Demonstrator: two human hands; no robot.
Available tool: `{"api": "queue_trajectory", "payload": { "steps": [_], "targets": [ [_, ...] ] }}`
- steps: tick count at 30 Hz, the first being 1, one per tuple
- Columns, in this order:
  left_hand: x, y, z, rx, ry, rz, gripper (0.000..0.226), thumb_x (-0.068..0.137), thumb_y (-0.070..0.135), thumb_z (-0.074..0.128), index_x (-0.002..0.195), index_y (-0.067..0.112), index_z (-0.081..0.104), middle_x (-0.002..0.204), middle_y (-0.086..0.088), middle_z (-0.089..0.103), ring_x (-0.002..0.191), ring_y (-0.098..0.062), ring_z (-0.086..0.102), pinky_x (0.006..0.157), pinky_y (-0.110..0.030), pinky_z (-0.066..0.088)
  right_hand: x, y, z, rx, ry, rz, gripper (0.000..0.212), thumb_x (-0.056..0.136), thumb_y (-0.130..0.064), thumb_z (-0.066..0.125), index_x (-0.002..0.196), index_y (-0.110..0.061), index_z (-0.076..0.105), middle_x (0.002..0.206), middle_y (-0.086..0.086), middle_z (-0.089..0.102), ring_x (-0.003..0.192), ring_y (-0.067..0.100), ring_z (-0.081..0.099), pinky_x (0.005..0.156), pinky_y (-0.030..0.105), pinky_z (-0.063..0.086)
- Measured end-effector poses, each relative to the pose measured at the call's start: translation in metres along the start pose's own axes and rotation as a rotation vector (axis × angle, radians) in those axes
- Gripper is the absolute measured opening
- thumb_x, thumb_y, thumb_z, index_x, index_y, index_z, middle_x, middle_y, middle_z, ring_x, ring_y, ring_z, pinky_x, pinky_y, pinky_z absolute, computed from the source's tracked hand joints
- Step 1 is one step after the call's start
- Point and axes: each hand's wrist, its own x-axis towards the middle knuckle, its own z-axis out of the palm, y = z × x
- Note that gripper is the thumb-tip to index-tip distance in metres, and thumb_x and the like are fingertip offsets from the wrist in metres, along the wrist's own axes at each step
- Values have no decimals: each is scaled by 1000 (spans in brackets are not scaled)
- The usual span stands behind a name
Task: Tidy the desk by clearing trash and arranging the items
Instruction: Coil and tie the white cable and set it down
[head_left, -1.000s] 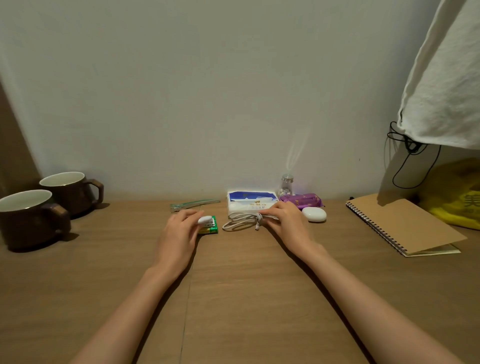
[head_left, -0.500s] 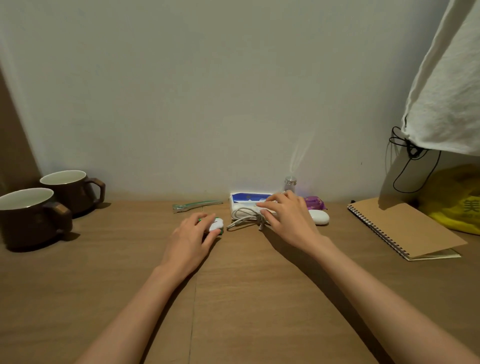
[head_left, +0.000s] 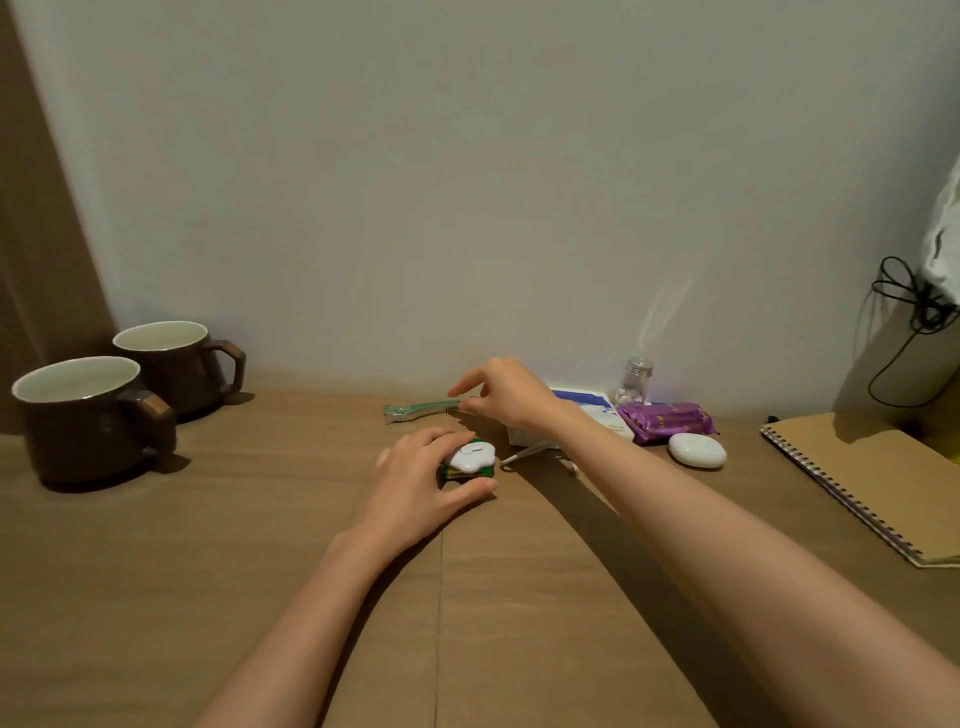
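Reaching across the upper middle of the frame, your right hand (head_left: 511, 397) hovers at the right end of the green sachet (head_left: 418, 410), which lies flat on the desk (head_left: 234, 597) close to the wall. The index finger is stretched out and the thumb and remaining fingers curl toward the sachet's tip. Whether they pinch it or stop just short, you cannot tell from this view. Your left hand (head_left: 415, 491) sits at frame centre, curled round the green packet (head_left: 462, 472), fingers over its far side, thumb laid along its near side. A white plastic piece (head_left: 472, 454) rides on top of the packet. The grip probably gathers both small items at once, leaving the other hand free for the sachet, likely trash.

The sachet is long, thin and crinkled, foil-like. The packet is glossy, the white piece smooth, hard and rounded. At right of your wrist: a white-and-blue tissue pack (head_left: 597, 410), a shiny purple wrapper (head_left: 667, 421), a pebble-shaped white case (head_left: 696, 451), a small glass bottle (head_left: 636, 382) and a loose white cable (head_left: 524, 452) partly under your forearm. At left stand two brown glazed mugs (head_left: 88, 415), touching or nearly so, with pale insides and angular handles. At far right lies a kraft-covered spiral notebook (head_left: 872, 478). The desk is matte wood grain, with one seam down the middle.
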Motion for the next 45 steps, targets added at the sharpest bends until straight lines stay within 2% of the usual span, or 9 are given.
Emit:
{"api": "queue_trajectory", "payload": {
  "steps": [3, 5, 9, 20, 27, 34, 38, 42, 45],
  "targets": [
    [2, -2, 0, -23, 4, 10, 67, 74, 76, 41, 128, 38, 54, 128, 17, 55, 120, -6, 46, 92, -29, 33, 13, 0, 9, -4, 8, -12, 22, 89, -28, 66, 109, -22, 73, 113, -1, 71, 99, 17, 64, 75, 26, 45],
    [4, -5, 0, -36, 11, 12, 56, 80, 70, 45, 126, 39, 55, 126, 18, 56, 119, -6, 47, 92, -31, 34, 18, 0, 14, -29, 16, -29, 20, 89, -26, 66, 107, -19, 74, 108, 0, 73, 94, 16, 65, 73, 25, 46],
    [3, -6, 0, -52, 22, 13, 43, 86, 57, 52, 125, 39, 56, 124, 16, 57, 115, -7, 48, 92, -31, 36, 22, 3, 18, -96, 65, -27, 14, 87, -22, 69, 97, -16, 76, 97, 3, 75, 88, 19, 67, 78, 35, 56],
    [4, -6, -2, -105, 23, -36, 45, 86, 49, 57, 128, 32, 55, 125, 11, 58, 114, -9, 48, 97, -36, 42, 27, 7, 25, -210, 169, 79, 13, 89, -13, 63, 98, -10, 73, 99, 11, 71, 88, 26, 65, 80, 38, 57],
    [4, -6, -4, -141, 46, -41, 44, 83, 42, 65, 124, 28, 59, 120, 8, 62, 108, -10, 52, 91, -31, 45, 18, 4, 11, -89, 198, 85, 16, 88, -17, 66, 100, -11, 73, 100, 7, 73, 89, 23, 66, 77, 33, 54],
    [6, -8, -8, -290, 94, -157, 36, 84, 32, 67, 118, 19, 65, 111, 5, 68, 97, -7, 60, 82, -26, 50, -29, -9, -19, 98, -5, 50, 29, 90, -20, 63, 117, -14, 67, 113, 4, 70, 98, 14, 62, 85, 25, 51],
    [8, -17, -6, -314, 225, -285, 32, 84, 28, 68, 114, 17, 65, 107, 5, 67, 95, -13, 61, 78, -25, 45, -48, -16, -16, 75, -218, 32, 45, 85, -30, 69, 127, -18, 60, 125, -2, 64, 112, 13, 59, 92, 25, 48],
    [11, -25, -3, -208, 276, -344, 32, 84, 27, 67, 114, 15, 65, 109, -3, 68, 100, -23, 58, 83, -34, 46, -51, -25, -4, -69, -182, -61, 46, 83, -46, 68, 125, -27, 63, 125, -7, 65, 112, 14, 59, 91, 35, 52],
    [16, -27, -1, -147, 260, -365, 33, 85, 29, 65, 115, 14, 65, 109, -5, 68, 104, -26, 57, 84, -36, 46, -48, -27, -5, -163, -136, -97, 42, 83, -48, 66, 121, -29, 66, 121, -7, 67, 108, 16, 60, 85, 32, 48]
  ]
}}
